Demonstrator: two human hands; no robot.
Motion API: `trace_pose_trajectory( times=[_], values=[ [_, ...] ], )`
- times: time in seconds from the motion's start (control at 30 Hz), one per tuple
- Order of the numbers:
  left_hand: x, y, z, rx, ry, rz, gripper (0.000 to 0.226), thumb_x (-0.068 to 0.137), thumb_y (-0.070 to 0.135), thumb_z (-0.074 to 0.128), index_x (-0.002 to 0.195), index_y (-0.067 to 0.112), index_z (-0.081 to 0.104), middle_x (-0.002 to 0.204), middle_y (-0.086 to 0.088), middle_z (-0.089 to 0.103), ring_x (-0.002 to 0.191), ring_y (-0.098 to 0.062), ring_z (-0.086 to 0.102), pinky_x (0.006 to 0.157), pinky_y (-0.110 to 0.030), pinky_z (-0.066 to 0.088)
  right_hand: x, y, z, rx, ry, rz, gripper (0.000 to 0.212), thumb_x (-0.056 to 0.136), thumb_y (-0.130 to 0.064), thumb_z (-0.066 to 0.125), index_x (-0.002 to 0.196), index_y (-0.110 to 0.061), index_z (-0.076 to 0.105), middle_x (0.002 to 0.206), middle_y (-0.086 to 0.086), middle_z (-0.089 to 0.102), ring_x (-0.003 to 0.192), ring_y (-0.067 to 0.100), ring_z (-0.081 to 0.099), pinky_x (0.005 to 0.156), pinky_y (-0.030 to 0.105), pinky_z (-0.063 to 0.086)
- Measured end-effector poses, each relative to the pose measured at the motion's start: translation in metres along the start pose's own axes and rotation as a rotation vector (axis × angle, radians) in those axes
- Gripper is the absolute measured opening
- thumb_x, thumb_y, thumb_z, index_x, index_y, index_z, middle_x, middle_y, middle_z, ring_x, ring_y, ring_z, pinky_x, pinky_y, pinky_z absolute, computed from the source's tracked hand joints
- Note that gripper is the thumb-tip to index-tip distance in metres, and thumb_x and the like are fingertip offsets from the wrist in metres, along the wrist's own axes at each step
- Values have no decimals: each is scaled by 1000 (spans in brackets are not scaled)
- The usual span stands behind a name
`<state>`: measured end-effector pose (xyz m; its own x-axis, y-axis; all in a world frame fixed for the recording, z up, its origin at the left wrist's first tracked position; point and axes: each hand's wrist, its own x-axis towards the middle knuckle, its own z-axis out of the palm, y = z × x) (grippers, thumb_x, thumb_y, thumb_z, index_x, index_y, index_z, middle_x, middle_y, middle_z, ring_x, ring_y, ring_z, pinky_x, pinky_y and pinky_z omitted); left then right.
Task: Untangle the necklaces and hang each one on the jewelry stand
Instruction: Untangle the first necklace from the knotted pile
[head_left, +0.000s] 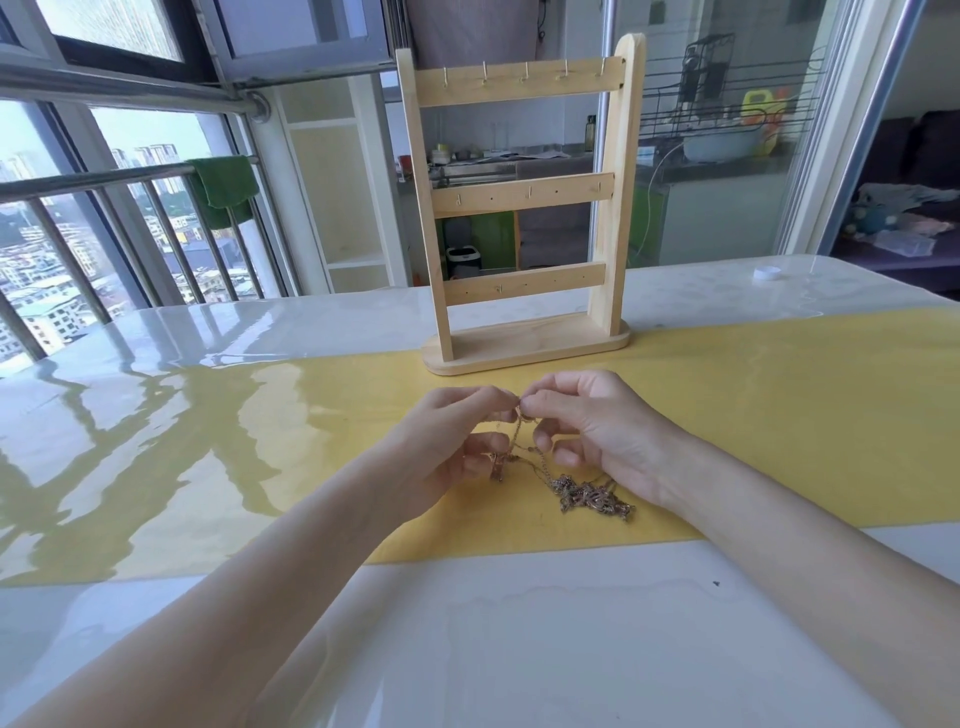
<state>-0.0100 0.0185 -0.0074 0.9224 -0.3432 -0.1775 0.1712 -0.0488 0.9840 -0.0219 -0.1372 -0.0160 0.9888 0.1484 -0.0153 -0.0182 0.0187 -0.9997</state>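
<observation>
Gold necklaces (582, 488) trail down-right – left hand (441, 447), right hand (597, 431) grip pinching chain.

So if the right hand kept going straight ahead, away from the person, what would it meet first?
Most likely the jewelry stand: its wooden base sits on the yellow mat just beyond the right hand, with bare mat between. The hand pinches the necklace chain, so that would drag along. Depth is hard to judge.

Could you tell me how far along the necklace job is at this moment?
Nothing is hung yet: the jewelry stand shows bare hooks. In hand: the left hand and right hand pinch a chain lifted from the tangled necklaces on the yellow mat. Left: untangling and hanging each necklace.
</observation>
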Motion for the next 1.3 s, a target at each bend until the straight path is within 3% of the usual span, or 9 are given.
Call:
trace_pose_trajectory(
  times=[0.1,0.23,0.37,0.5,0.67,0.87,1.07,1.2,1.3],
  values=[
    [-2,-1,6,150,-16,48,13,93,14,54,84,7,61,76,2,55,50,-8,48,41,-16,34,1,-1,3,-20,7,17,16,87,-6,54,72,-9,58,75,8,62,54,14,48,37,20,30],
    [-2,-6,13,489,55,174,20,94,12,50,75,10,53,63,5,51,38,-4,43,38,-15,32,3,4,3,-139,142,-29,27,84,-10,56,57,-15,53,58,4,53,58,23,47,41,25,28],
    [-1,-8,13,546,71,193,20,92,14,51,72,12,51,47,13,47,37,-5,38,37,-16,29,4,9,5,-198,133,-120,30,88,-12,58,59,-13,57,57,7,54,62,29,44,41,23,33],
    [0,-7,11,647,96,303,13,88,11,54,76,11,50,74,1,57,34,-2,39,37,-13,29,5,9,1,-116,6,-92,24,90,-19,62,68,-9,62,65,9,55,53,22,44,37,19,31],
    [0,-2,5,436,149,418,17,88,3,55,74,8,49,64,8,59,33,-6,37,36,-16,29,-1,-4,-6,31,-90,-14,19,72,-19,68,79,-1,63,63,0,57,41,5,46,31,13,26],
    [-1,-2,4,200,73,340,21,97,4,43,77,8,49,59,5,52,37,-7,29,37,-16,23,-2,-8,-5,64,-112,57,3,85,-2,62,86,-4,60,70,10,65,45,8,55,35,13,37],
    [1,-4,3,238,76,311,20,98,6,43,79,9,47,61,2,45,37,-4,31,37,-14,22,-2,-6,-3,-5,-61,16,8,88,-3,61,95,1,63,79,14,71,59,17,68,41,17,46],
    [1,-4,5,240,63,320,17,95,2,45,80,10,48,66,2,46,40,-7,31,37,-15,24,0,-7,-6,90,-6,39,5,88,-4,62,85,-4,65,74,6,68,63,14,67,43,17,45],
    [3,-9,8,429,77,372,17,89,-1,51,80,13,47,70,3,51,41,-7,37,38,-16,29,2,-7,-6,144,45,53,13,88,-4,59,76,-7,62,70,3,61,59,11,60,40,17,40]
  ],
)
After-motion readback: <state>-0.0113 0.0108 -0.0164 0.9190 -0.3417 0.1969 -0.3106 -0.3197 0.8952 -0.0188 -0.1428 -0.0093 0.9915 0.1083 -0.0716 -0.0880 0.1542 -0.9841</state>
